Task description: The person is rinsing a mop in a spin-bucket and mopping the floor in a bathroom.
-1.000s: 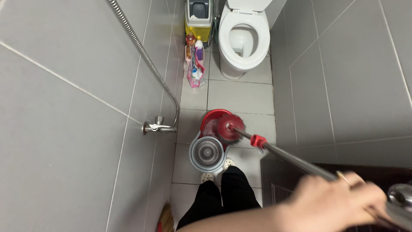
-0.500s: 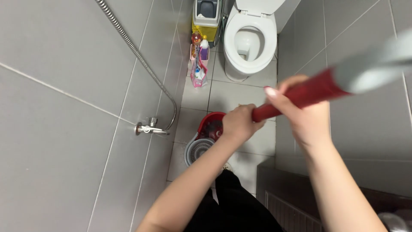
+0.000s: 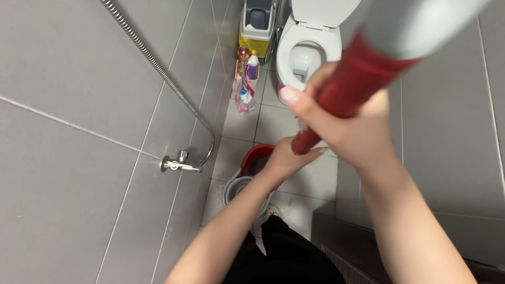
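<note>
Head cam looking straight down at the bathroom floor, and both my hands are wrapped around the mop handle (image 3: 363, 73). My right hand (image 3: 347, 126) is up close to the lens, fingers curled tight round the red grip section where it meets the grey pole. My left hand (image 3: 286, 158) is lower, closed around the bottom end of that red part. Right under it sits the mop bucket (image 3: 247, 179), red with a grey spinner basket, on the floor tiles near the left wall. Further up the floor is the white toilet (image 3: 305, 52), lid up, with a few cleaning bottles (image 3: 245, 79) lined along the wall beside it. Shower hose (image 3: 158, 68) runs down the grey wall tiles.
</note>
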